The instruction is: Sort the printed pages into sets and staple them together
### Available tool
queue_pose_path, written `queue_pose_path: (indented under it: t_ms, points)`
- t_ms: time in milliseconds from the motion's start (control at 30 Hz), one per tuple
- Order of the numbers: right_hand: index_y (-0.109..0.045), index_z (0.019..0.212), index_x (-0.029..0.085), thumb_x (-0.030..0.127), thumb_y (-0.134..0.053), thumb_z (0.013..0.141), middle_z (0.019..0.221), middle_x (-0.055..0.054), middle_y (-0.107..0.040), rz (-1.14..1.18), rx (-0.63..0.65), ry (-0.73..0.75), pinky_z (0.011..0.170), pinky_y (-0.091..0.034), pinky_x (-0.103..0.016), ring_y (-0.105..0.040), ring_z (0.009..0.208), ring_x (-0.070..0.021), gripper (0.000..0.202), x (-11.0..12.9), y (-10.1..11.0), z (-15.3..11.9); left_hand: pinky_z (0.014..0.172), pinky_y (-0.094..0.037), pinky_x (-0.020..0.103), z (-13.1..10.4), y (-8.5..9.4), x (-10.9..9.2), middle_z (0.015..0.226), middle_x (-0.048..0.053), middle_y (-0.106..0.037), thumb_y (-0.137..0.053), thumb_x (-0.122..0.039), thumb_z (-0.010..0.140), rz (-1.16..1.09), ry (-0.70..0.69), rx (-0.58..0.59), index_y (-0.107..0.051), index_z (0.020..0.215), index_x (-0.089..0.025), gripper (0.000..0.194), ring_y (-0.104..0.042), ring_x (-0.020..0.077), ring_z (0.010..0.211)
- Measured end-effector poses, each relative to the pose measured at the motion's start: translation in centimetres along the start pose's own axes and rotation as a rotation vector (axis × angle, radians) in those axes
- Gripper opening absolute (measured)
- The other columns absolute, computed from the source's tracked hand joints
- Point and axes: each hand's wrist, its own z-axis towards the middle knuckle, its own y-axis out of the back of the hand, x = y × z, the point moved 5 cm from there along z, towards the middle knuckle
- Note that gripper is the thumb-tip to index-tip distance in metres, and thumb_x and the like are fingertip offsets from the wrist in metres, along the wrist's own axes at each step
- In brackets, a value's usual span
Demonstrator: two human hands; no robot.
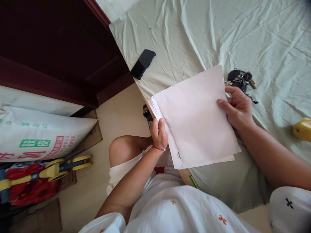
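- Squarely in front of me in the head view are the pale papers (199, 119), a loose stack held tilted, with the lower sheets peeking out along the edge at nine o'clock.
- My left hand (159, 132) has that nine-o'clock edge in a narrow grip, thumb up front; the fingers behind are mostly hidden.
- My right hand (238, 108) takes the edge at three o'clock, thumb flat on the top sheet and forefinger at the border, a light pinch; how many sheets it catches I cannot tell.
- From the stack, the black phone (143, 64) lies toward ten o'clock on the pale green cloth (267, 42).
- The bunch of keys (239, 79) sits toward two o'clock, just beyond my right hand.
- A yellow object (303, 129) is well apart at three o'clock, cut off by the view's border.
- Toward nine o'clock, off the cloth, lies the printed white sack (48, 129).
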Motion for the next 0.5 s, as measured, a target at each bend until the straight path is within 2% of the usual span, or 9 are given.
queue_pose_path:
  t_ms: [167, 233, 333, 500]
  points:
    - [-0.062, 0.124, 0.034, 0.044, -0.089, 0.082, 0.069, 0.005, -0.075, -0.026, 0.090, -0.012, 0.045, -0.051, -0.029, -0.063, 0.047, -0.0157, 0.051, -0.6, -0.3, 0.2, 0.070, -0.042, 0.032, 0.0, 0.0, 0.2, 0.073, 0.001, -0.060, -0.049, -0.065, 0.102, -0.012, 0.023, 0.005, -0.057, 0.082, -0.023, 0.047, -0.053, 0.0175, 0.071]
    - [-0.061, 0.126, 0.036, 0.045, -0.088, 0.083, 0.074, 0.005, -0.076, -0.038, 0.112, -0.012, 0.046, -0.052, -0.030, -0.064, 0.047, -0.0159, 0.051, -1.0, -0.3, 0.3, 0.071, -0.043, 0.032, -0.1, 0.0, 0.3, 0.076, 0.002, -0.062, -0.049, -0.065, 0.102, -0.014, 0.026, -0.006, -0.058, 0.083, -0.022, 0.047, -0.055, 0.0179, 0.073]
    - [-0.060, 0.128, 0.037, 0.045, -0.087, 0.085, 0.080, 0.005, -0.078, -0.045, 0.109, -0.015, 0.046, -0.052, -0.030, -0.064, 0.048, -0.0154, 0.052, -1.4, -0.1, 0.4, 0.066, -0.040, 0.031, -0.1, 0.0, 0.2, 0.069, -0.001, -0.055, -0.050, -0.067, 0.101, -0.026, 0.026, -0.021, -0.053, 0.077, -0.022, 0.050, -0.049, 0.0155, 0.066]
    - [-0.060, 0.129, 0.035, 0.044, -0.086, 0.085, 0.077, 0.005, -0.077, -0.066, 0.091, -0.016, 0.043, -0.049, -0.029, -0.060, 0.045, -0.0143, 0.052, -1.3, 0.0, 0.2, 0.060, -0.033, 0.031, 0.0, 0.0, 0.0, 0.062, -0.004, -0.040, -0.051, -0.072, 0.099, -0.050, 0.043, -0.039, -0.044, 0.071, -0.023, 0.057, -0.037, 0.0129, 0.060]
